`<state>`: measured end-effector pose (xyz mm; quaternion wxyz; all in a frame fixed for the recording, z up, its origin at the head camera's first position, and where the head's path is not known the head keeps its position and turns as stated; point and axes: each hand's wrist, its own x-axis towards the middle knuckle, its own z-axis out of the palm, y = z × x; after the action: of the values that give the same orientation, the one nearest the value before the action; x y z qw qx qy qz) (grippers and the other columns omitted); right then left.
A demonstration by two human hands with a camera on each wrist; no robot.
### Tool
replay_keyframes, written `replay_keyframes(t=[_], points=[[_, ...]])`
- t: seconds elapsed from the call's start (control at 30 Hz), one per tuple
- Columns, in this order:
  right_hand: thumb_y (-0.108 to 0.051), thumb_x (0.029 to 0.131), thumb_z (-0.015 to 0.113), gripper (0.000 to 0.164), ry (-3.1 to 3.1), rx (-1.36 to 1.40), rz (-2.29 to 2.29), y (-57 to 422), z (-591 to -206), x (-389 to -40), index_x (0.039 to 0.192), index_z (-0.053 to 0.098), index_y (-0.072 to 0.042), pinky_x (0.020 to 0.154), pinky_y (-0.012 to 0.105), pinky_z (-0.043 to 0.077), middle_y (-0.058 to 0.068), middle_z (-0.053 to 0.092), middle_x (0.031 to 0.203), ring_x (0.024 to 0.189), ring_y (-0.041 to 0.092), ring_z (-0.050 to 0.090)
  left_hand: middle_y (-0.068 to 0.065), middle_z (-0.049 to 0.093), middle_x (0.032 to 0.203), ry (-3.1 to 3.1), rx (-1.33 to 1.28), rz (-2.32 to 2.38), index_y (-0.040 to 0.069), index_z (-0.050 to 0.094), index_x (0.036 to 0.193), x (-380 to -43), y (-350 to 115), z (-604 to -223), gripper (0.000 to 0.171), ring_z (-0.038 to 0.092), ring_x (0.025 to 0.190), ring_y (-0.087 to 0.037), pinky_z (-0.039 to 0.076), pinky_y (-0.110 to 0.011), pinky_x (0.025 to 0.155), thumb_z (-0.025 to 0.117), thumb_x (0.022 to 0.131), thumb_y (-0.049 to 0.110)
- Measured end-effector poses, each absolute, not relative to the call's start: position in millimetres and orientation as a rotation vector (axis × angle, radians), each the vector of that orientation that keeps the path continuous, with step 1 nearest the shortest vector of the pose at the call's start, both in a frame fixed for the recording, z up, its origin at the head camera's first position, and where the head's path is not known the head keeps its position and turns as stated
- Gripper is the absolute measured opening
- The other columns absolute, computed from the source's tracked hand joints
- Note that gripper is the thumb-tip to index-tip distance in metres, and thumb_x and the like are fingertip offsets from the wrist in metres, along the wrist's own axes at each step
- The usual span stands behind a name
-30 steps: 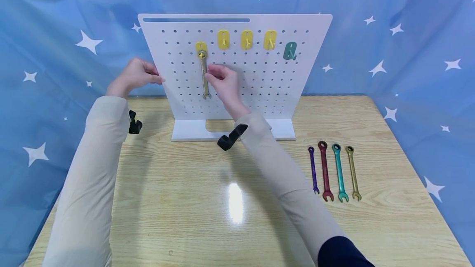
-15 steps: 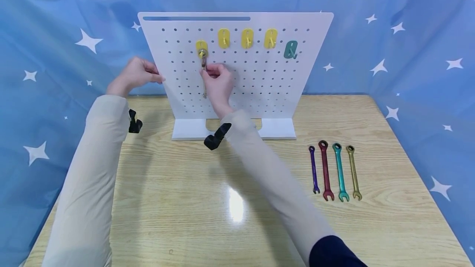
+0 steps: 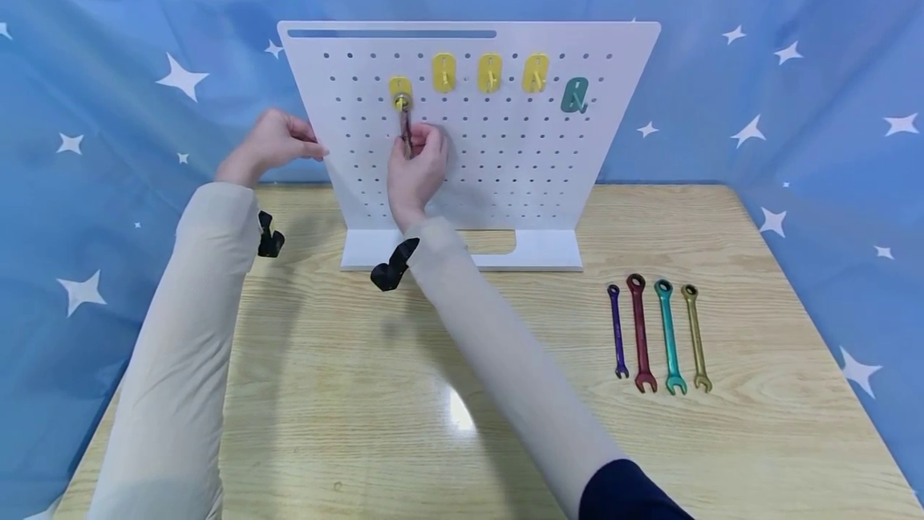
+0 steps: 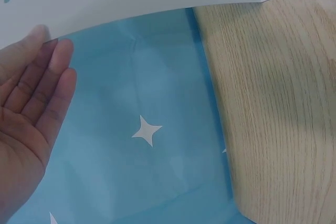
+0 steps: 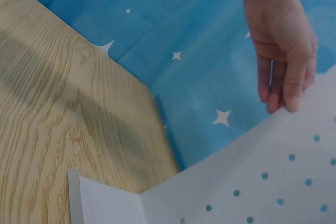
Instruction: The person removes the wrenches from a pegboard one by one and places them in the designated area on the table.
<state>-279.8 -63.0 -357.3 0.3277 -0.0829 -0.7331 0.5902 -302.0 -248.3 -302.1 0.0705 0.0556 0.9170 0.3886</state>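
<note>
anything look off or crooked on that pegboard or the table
Nothing is spilled or damaged. One oddity: on the white perforated pegboard, the leftmost yellow hook and the teal hook sit lower than the three yellow hooks between them. The four coloured wrenches lie neatly parallel on the wooden table.

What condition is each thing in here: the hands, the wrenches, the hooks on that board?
Left hand: steadies white pegboard edge.
Right hand: grips silver wrench.
Silver wrench: hangs on leftmost yellow hook.
Three other yellow hooks, green hook: empty.
Four coloured wrenches: flat on wooden table.
</note>
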Motion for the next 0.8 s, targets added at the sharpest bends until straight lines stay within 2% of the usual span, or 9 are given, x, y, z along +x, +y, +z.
replay_keyframes(t=[0.2, 0.57, 0.8], points=[[-0.002, 0.083, 0.068, 0.019, -1.911, -0.223, 1.515, -64.7, -358.9, -281.4, 0.098, 0.057, -0.005, 0.073, 0.013, 0.041, 0.004, 0.055, 0.094, 0.085, 0.012, 0.053, 0.006, 0.068, 0.074, 2.779, 0.168, 1.133, -0.006, 0.068, 0.098, -303.2, -247.4, -304.0, 0.028, 0.057, 0.087, -0.017, 0.041, -0.041, 0.087, 0.065, 0.089, 0.02], [-0.005, 0.083, 0.067, 0.019, -1.983, -0.237, 1.395, -65.8, -357.5, -278.9, 0.096, 0.054, -0.008, 0.074, 0.015, 0.042, 0.003, 0.055, 0.097, 0.09, 0.011, 0.055, 0.003, 0.069, 0.075, 2.802, 0.172, 1.103, -0.007, 0.068, 0.097, -304.3, -247.3, -305.0, 0.028, 0.055, 0.083, -0.015, 0.039, -0.034, 0.076, 0.065, 0.089, 0.02], [-0.005, 0.081, 0.067, 0.02, -2.011, -0.256, 1.361, -64.6, -356.6, -279.8, 0.095, 0.052, -0.008, 0.068, 0.016, 0.041, 0.002, 0.052, 0.094, 0.086, 0.011, 0.053, 0.001, 0.069, 0.076, 2.797, 0.166, 1.106, -0.008, 0.068, 0.096, -302.3, -246.7, -302.8, 0.028, 0.055, 0.083, -0.016, 0.039, -0.034, 0.076, 0.066, 0.089, 0.019]])
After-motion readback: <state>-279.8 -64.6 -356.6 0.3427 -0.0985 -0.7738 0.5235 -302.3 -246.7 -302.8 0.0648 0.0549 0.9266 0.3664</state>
